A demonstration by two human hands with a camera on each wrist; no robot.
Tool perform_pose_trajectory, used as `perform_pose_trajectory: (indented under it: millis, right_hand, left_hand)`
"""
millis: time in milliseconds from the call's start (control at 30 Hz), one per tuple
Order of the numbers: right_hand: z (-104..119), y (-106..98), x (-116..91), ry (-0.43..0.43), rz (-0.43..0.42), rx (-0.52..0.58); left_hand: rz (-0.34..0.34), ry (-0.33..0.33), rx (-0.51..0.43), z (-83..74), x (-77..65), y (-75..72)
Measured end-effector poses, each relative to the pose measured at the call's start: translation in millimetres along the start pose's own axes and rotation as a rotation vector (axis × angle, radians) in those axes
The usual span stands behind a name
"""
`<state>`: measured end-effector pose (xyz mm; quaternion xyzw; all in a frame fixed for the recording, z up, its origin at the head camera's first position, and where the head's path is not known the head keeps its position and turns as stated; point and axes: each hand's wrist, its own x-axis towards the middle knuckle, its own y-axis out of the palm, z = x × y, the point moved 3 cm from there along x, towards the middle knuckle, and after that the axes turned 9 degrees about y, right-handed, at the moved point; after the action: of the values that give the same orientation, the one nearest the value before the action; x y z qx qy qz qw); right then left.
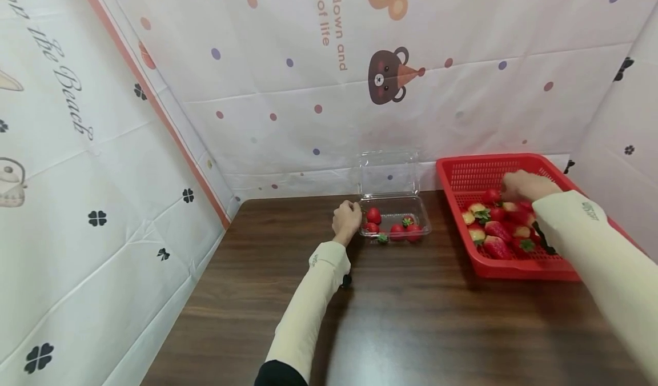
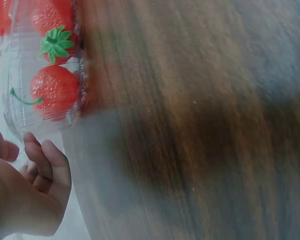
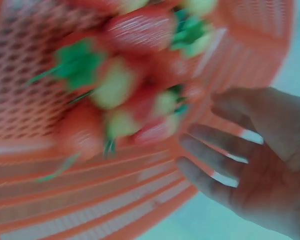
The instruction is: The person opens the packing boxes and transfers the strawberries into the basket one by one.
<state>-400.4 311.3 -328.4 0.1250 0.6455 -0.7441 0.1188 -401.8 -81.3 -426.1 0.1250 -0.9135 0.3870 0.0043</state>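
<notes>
A clear plastic clamshell box [image 1: 396,208] stands with its lid up at the back of the table, several red strawberries [image 1: 373,215] inside. My left hand [image 1: 346,221] holds the box's left edge with curled fingers, the fingertips right at the rim in the left wrist view. To the right, a red plastic basket [image 1: 478,265] contains many strawberries [image 1: 497,229], some red and some with pale yellow tops. Over the basket's far side is my right hand [image 1: 529,185]. In the right wrist view its fingers [image 3: 210,150] are spread and relaxed beside the strawberries, with nothing between them.
The dark wooden table [image 1: 411,317] extends in front of both containers. Behind it hangs a white printed cloth [image 1: 288,89], close to the raised lid, and another printed cloth [image 1: 97,260] lines the left side.
</notes>
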Motion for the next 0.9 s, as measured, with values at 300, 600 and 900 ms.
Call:
perform_pose_trajectory:
  millis: [300, 600, 900]
  right_hand:
    - [129.7, -23.6, 12.2, -0.242, -0.302, 0.023]
    - [230.6, 57.0, 29.6, -0.550, 0.051, -0.041]
    - [250.6, 95.3, 48.2, -0.422, -0.016, -0.039]
  left_hand:
    - [-0.007, -0.008, -0.077, -0.2, -4.6, -0.4]
    - [-0.001, -0.015, -0.081, -7.9, -5.8, 5.1]
    - [-0.029, 0.001, -0.033, -11.1, -8.0, 9.6]
